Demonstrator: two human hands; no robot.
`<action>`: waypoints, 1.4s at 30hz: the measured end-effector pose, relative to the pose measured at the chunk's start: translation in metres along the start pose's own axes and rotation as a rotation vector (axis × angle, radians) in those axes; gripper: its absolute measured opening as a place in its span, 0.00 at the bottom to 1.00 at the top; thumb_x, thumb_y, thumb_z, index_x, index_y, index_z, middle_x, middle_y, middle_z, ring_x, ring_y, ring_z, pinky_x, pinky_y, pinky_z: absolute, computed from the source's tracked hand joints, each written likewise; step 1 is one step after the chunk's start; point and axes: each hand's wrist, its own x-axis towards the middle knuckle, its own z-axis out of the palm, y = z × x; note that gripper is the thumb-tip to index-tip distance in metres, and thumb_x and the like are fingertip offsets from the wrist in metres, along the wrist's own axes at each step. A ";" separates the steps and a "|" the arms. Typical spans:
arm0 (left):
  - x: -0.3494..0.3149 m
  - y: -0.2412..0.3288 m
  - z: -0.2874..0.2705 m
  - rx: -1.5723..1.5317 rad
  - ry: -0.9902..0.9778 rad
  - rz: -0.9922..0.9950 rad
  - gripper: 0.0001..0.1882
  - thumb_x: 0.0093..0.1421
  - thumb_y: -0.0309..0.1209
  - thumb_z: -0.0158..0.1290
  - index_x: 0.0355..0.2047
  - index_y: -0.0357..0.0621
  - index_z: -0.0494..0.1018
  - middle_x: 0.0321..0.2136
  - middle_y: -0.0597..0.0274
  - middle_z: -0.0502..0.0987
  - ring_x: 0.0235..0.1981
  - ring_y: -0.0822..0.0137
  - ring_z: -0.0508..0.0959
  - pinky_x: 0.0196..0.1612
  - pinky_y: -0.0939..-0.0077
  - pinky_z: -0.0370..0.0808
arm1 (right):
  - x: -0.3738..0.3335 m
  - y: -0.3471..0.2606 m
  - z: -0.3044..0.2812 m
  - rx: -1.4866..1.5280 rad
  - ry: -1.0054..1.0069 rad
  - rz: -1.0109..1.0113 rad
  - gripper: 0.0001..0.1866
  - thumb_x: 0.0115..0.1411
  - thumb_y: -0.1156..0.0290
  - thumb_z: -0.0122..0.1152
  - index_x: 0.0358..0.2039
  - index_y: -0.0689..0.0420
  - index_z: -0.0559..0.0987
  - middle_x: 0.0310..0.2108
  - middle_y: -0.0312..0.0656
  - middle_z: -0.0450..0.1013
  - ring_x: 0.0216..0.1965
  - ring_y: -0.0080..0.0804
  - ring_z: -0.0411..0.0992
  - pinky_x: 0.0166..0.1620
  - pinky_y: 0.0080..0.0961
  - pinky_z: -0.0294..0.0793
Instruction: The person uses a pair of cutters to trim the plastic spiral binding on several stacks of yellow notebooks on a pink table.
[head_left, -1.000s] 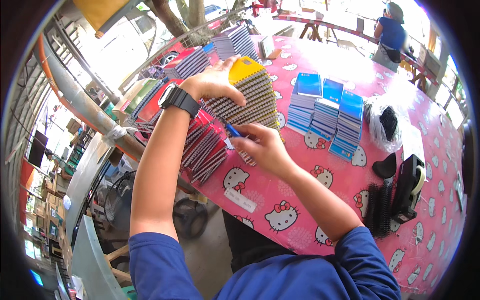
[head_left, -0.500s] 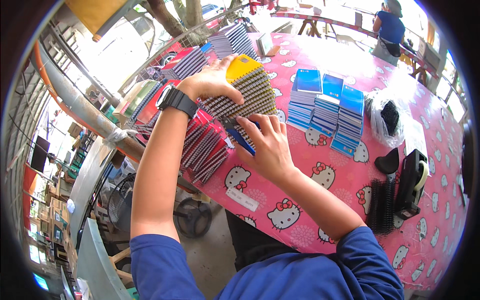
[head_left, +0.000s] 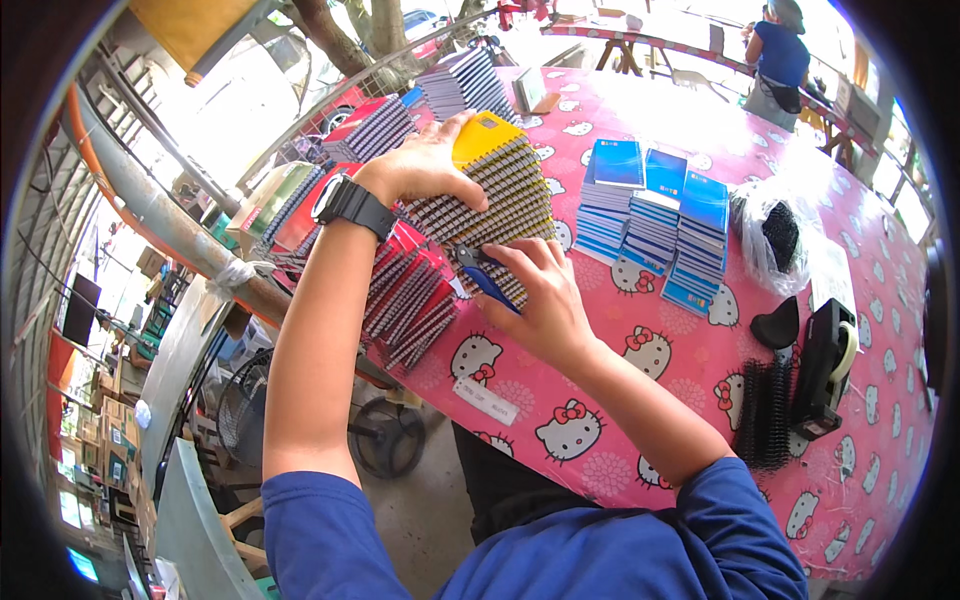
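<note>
A tall stack of yellow-covered spiral notebooks stands near the left side of the table, coil edges facing me. My left hand grips its upper left side, thumb on the coils and fingers over the top cover. In my right hand is a pair of blue-handled pliers, its jaws against the lower coils. The fingers are wrapped round the handles; the exact jaw tips are hard to make out. Just left, red spiral notebooks lie in a leaning pile, partly behind my left wrist.
Blue notebooks stand in stacks to the right on the pink patterned tablecloth. Beyond are a plastic bag, black coils and a tape dispenser. A metal pipe runs along the left. Another person is far right.
My right hand and the pliers have shifted slightly downward along the coils, toward me. My left hand stays on the notebook stack.
</note>
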 end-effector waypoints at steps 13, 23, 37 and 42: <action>0.003 -0.002 0.002 -0.033 0.021 0.055 0.62 0.31 0.50 0.63 0.65 0.47 0.44 0.62 0.45 0.53 0.65 0.49 0.49 0.65 0.63 0.48 | 0.005 -0.001 0.004 0.334 -0.133 0.230 0.16 0.48 0.64 0.62 0.36 0.58 0.78 0.31 0.43 0.71 0.36 0.35 0.70 0.39 0.32 0.69; 0.003 -0.003 0.003 -0.043 -0.004 0.017 0.60 0.31 0.48 0.63 0.65 0.49 0.46 0.64 0.48 0.48 0.66 0.51 0.45 0.66 0.64 0.47 | -0.013 0.004 0.003 0.037 -0.054 0.050 0.26 0.46 0.62 0.63 0.47 0.53 0.72 0.39 0.44 0.66 0.44 0.44 0.62 0.47 0.39 0.63; -0.002 -0.001 0.002 -0.033 0.001 0.001 0.60 0.32 0.49 0.63 0.65 0.51 0.46 0.64 0.47 0.48 0.66 0.48 0.44 0.66 0.61 0.46 | -0.027 0.009 0.012 1.123 -0.481 0.718 0.16 0.57 0.64 0.59 0.41 0.64 0.76 0.28 0.36 0.73 0.28 0.17 0.69 0.33 0.16 0.70; 0.001 0.002 0.003 -0.035 0.002 -0.008 0.60 0.32 0.49 0.63 0.65 0.51 0.46 0.64 0.47 0.49 0.66 0.47 0.44 0.65 0.61 0.46 | -0.016 0.019 0.008 0.797 -0.224 0.524 0.25 0.49 0.62 0.68 0.46 0.58 0.73 0.32 0.39 0.71 0.34 0.27 0.69 0.39 0.26 0.70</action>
